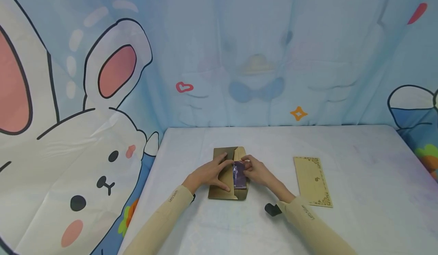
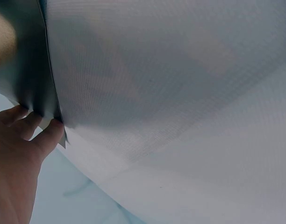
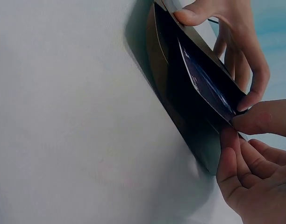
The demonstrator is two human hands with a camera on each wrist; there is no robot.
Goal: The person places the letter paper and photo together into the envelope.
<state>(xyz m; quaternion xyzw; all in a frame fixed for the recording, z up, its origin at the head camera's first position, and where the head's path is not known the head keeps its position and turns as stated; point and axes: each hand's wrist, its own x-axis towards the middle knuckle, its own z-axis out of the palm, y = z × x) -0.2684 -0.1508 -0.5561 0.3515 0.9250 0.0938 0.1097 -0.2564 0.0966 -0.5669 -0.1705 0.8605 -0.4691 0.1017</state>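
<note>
A gold paper envelope [image 1: 216,194] lies on the table, its opening on the right side. From that opening a purple printed card [image 1: 239,178] sticks partly out; the rest is hidden inside. My left hand [image 1: 211,172] spreads over the envelope, with thumb and index finger gripping the edge of its opening. In the right wrist view, that left hand [image 3: 243,44] bows the edge so the envelope gapes around the card [image 3: 203,84]. My right hand [image 1: 258,170] pinches the card's outer edge between thumb and fingers. The left wrist view shows fingers [image 2: 50,135] against the dark envelope side.
To the right lies a flat cream-gold panel [image 1: 309,182] with ornate corner patterns. White cloth covers the table [image 1: 369,194]. A blue printed curtain [image 1: 212,38] hangs behind it, and a cartoon rabbit [image 1: 113,141] fills the left side.
</note>
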